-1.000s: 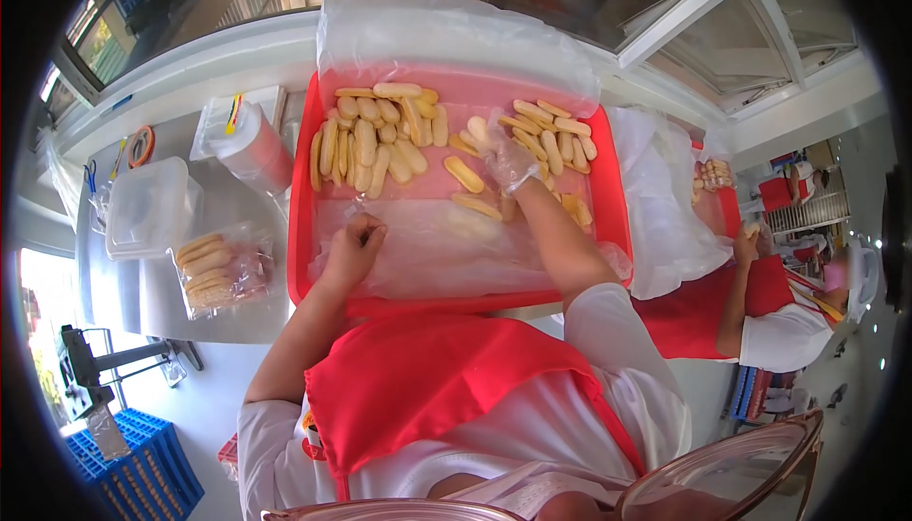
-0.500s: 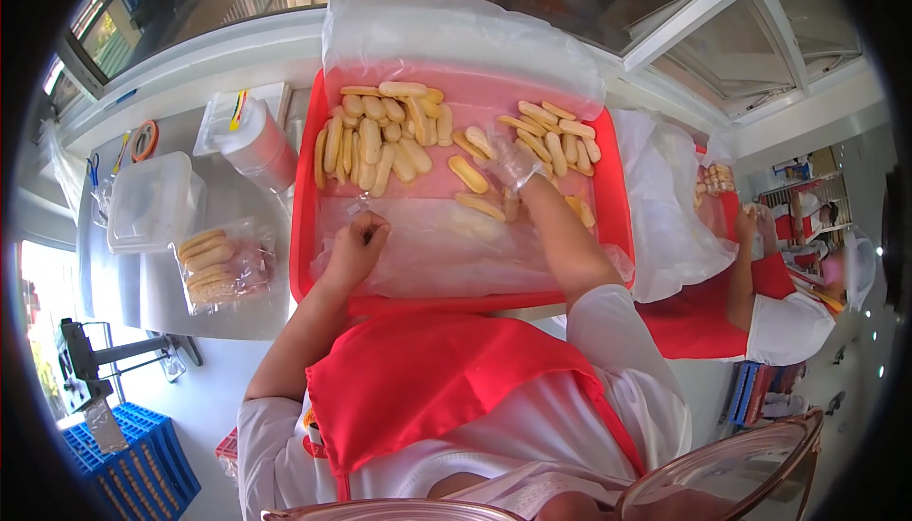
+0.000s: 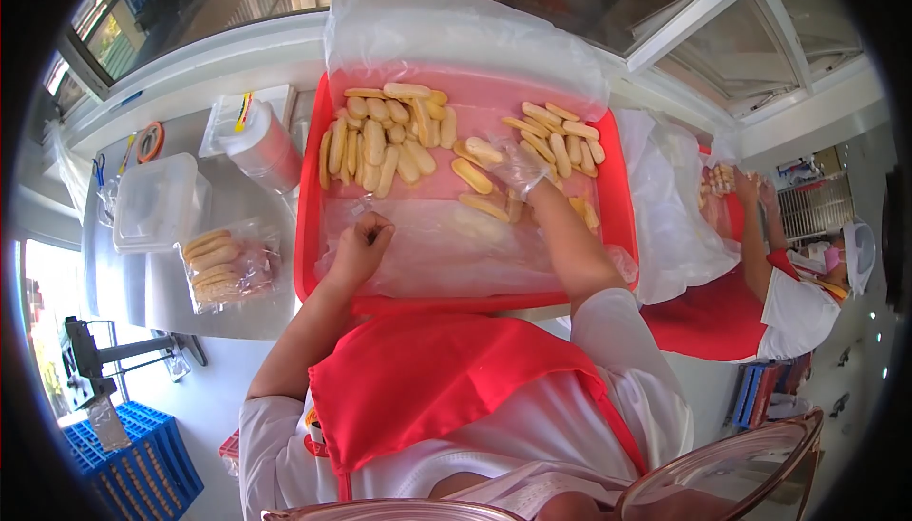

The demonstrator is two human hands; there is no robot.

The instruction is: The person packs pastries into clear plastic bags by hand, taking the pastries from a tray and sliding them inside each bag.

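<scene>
My right hand (image 3: 522,171), in a clear plastic glove, reaches over the red tray (image 3: 306,227) with its fingers closed at the end of a pale ladyfinger biscuit (image 3: 484,151). Other loose ladyfingers lie beside and below it, one partly under my wrist. My bare left hand (image 3: 363,244) is closed in a pinch above the clear plastic sheet (image 3: 437,265) at the tray's near side. Something clear glints at its fingertips, too faint to name. A large pile of ladyfingers (image 3: 370,141) fills the tray's left part; a smaller pile (image 3: 565,136) lies at the right.
Left of the tray are a bag of ladyfingers (image 3: 228,265), a lidded plastic tub (image 3: 157,203), a clear container (image 3: 261,146) and a tape roll (image 3: 150,142). White plastic sheeting (image 3: 674,208) lies at the right. Beyond it, a co-worker (image 3: 722,317) handles biscuits at another tray.
My right hand has shifted slightly to the right and nearer, and the ladyfinger at its fingertips has turned flatter. My left hand stays pinched in place. The co-worker's hands have moved up toward their biscuits.
</scene>
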